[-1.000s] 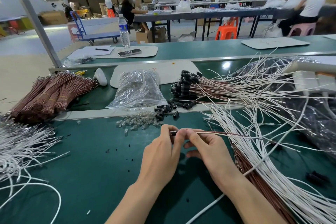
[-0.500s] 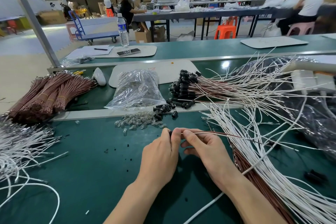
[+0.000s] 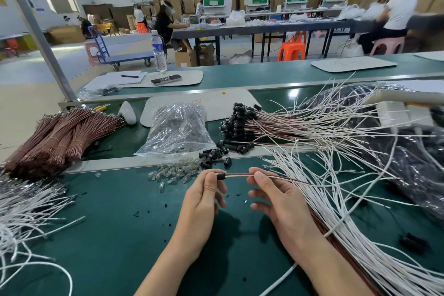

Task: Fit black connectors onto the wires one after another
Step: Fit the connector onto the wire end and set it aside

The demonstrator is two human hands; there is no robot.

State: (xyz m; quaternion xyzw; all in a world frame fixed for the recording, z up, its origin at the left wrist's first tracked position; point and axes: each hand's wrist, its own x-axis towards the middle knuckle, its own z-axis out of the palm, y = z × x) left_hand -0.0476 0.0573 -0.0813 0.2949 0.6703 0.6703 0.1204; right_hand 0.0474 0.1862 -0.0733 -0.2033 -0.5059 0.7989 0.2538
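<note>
1. Green table (image 3: 108,235): worktop runs the full width, with a pale rail (image 3: 108,163) crossing it left to right beyond the hands.
2. Loose white wires (image 3: 360,235): big fan-shaped heap over the table's right side, running down to the near right corner. Brown wires lie under its near part.
3. Bundled brown wires (image 3: 60,137): tied sheaves at the left edge, lying across the rail.
4. White wire pile (image 3: 24,206): second heap at the left edge, nearer than the brown sheaves.
5. Clear plastic bag (image 3: 177,127): beyond the rail at mid-table, its mouth on the rail.
6. Fitted wires (image 3: 276,127): right of the bag, beyond the rail, black-capped ends bunched towards the bag.
7. Right hand (image 3: 276,199): thumb and forefinger pinch the wire pair (image 3: 237,175), one white and one reddish-brown; other fingers loosely curled, holding nothing.
8. Left hand (image 3: 204,202): thumb and fingers pinch the black connector (image 3: 220,176). Hands are apart, held over mid-table just short of the rail.
9. Clear small parts (image 3: 170,172): scatter just left of the left hand.
10. Loose black connectors (image 3: 213,155): small cluster on the rail, just beyond the hands.
11. Black connector: the wire pair enters its right end. How far it is seated, cannot tell.
</note>
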